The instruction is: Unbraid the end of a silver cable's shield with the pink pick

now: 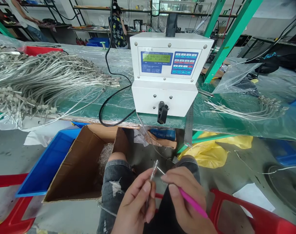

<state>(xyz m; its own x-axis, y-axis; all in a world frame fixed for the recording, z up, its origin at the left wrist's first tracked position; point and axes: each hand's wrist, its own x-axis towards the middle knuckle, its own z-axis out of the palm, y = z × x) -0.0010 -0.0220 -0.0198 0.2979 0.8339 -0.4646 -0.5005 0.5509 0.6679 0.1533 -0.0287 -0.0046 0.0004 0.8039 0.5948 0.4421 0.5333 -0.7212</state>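
Above my lap, my left hand [138, 201] pinches a small clear, shiny piece [154, 169] that stands up from the fingertips. My right hand [187, 198] holds a pink-handled tool [193, 203]; its thin metal tip reaches toward the upper end of the clear piece. Whether the tip touches it is too small to tell. Ahead on the bench, a white machine [165, 94] has a lit display, a keypad and a black chuck [162, 112] on its front.
Bundled white wires [40, 81] cover the bench's left, with a smaller bundle [255, 109] on the right. A black cable loops beside the machine. Below are a cardboard box [72, 165], a blue bin [44, 165] and yellow plastic [206, 156]. Two people are at the back.
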